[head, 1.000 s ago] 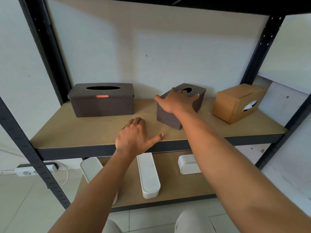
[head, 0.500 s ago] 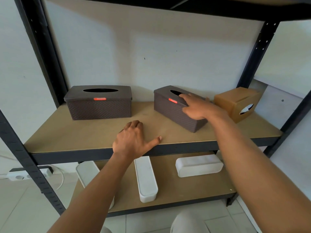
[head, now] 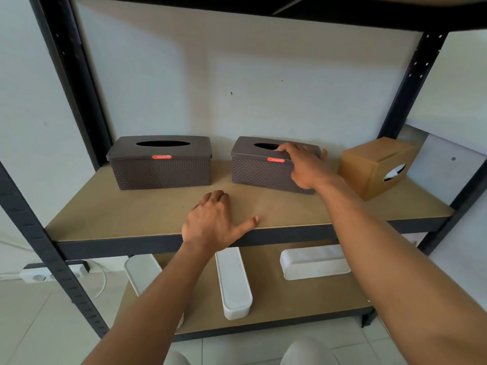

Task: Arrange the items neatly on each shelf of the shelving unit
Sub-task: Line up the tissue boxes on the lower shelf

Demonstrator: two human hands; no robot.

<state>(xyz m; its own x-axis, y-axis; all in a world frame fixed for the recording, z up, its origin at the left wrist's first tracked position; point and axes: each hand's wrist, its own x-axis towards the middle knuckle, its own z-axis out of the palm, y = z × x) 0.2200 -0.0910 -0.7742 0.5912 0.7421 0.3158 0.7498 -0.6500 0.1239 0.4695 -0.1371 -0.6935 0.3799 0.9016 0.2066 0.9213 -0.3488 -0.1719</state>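
Upper shelf (head: 131, 214): left brown box (head: 160, 167) squared; right brown box (head: 261, 173) beside it, slightly skewed, right hand (head: 303, 167) gripping its lid. Left hand (head: 213, 219) rests flat, empty. Remaining, judged: tipped tan box (head: 369, 167), 3 white containers (head: 233, 283) below.

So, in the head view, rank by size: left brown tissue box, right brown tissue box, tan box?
1. left brown tissue box and right brown tissue box: they look alike, unranked; the right hand hides part of one.
2. tan box
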